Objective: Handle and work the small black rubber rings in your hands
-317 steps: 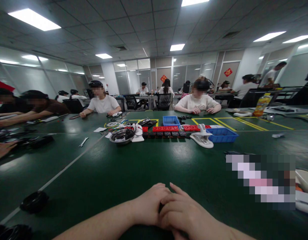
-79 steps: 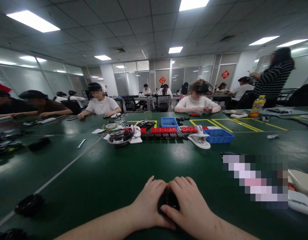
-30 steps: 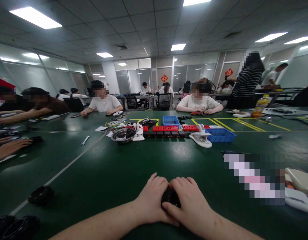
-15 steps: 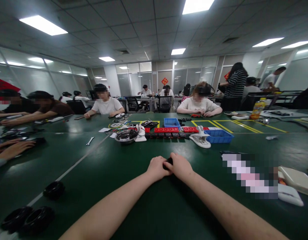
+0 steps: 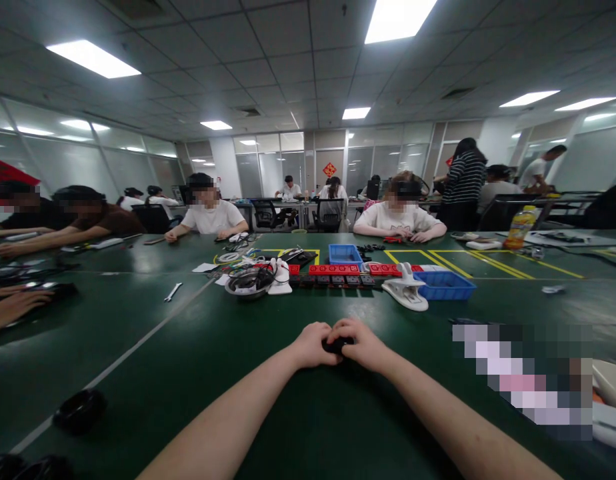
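Note:
Straight ahead over the green table (image 5: 268,413), my two hands meet around a small black rounded object (image 5: 338,345). My left hand (image 5: 313,345) grips its left side, fingers closed and thumb underneath. From the right, my right hand (image 5: 362,343) curls over the top with bent fingers and touches it as well. Fingers cover most of the object, so its exact kind cannot be told. At lower left lies a glossy black ring-shaped piece (image 5: 81,411), with similar black rings (image 5: 43,469) cut off by the frame edge.
Beyond my hands stand a red-and-black power strip row (image 5: 333,271), a white clamp (image 5: 405,293), blue bins (image 5: 445,287) and a bowl of cables (image 5: 248,283). A wrench (image 5: 173,292) lies left. A bottle (image 5: 522,228) stands back right. Several people sit around the table.
My view has tilted and shifted slightly, so the table things appear lower. My right fingers have bent and lifted over the black object, and more of it shows between my hands.

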A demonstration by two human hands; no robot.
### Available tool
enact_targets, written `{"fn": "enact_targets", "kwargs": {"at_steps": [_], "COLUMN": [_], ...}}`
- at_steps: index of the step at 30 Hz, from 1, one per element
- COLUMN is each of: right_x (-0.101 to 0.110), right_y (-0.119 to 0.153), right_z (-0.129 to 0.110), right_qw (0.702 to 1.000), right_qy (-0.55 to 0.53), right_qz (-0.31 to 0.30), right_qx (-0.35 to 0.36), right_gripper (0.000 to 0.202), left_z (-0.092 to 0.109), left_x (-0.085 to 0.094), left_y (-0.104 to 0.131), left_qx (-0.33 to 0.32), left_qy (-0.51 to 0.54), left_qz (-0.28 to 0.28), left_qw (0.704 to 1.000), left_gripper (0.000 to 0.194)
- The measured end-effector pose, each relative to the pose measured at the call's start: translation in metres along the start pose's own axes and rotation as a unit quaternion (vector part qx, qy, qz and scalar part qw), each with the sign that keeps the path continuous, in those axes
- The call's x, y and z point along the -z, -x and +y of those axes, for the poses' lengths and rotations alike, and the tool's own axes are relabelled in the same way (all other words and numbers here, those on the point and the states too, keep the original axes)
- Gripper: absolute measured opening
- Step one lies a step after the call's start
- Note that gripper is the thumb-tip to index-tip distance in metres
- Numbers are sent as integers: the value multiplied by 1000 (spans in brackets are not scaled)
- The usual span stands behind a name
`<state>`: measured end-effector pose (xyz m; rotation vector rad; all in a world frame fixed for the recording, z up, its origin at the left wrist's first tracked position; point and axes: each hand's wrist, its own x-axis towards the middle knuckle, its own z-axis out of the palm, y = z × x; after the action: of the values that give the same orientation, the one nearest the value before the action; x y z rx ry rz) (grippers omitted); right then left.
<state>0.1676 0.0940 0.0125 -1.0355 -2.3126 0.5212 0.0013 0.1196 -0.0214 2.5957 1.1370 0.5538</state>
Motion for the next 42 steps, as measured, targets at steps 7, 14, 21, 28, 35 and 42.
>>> {"fn": "enact_targets", "kwargs": {"at_steps": [7, 14, 21, 28, 35, 42], "right_x": [-21, -9, -15, -26, -26, -24], "right_y": [4, 8, 16, 16, 14, 13], "right_z": [1, 3, 10, 0, -4, -3], "right_qw": [996, 989, 966, 966, 966, 973], "right_qy": [-62, -86, -33, 59, 108, 102], "right_qz": [64, 123, 245, 225, 197, 179], "right_qx": [23, 2, -74, -113, -127, -102], "right_gripper": [30, 35, 30, 41, 20, 17], "left_z": [-2, 6, 16, 26, 27, 23], "left_x": [-4, 4, 12, 2, -4, -2], "left_y": [-1, 4, 11, 13, 11, 9], "left_qx": [-3, -10, 23, 50, 70, 59], "left_qy": [6, 28, 60, -25, -65, -49], "left_qz": [-2, -3, 37, 94, 90, 68], "left_qw": [1000, 1000, 997, 994, 991, 995], "left_gripper": [28, 35, 77, 66, 38, 33]}}
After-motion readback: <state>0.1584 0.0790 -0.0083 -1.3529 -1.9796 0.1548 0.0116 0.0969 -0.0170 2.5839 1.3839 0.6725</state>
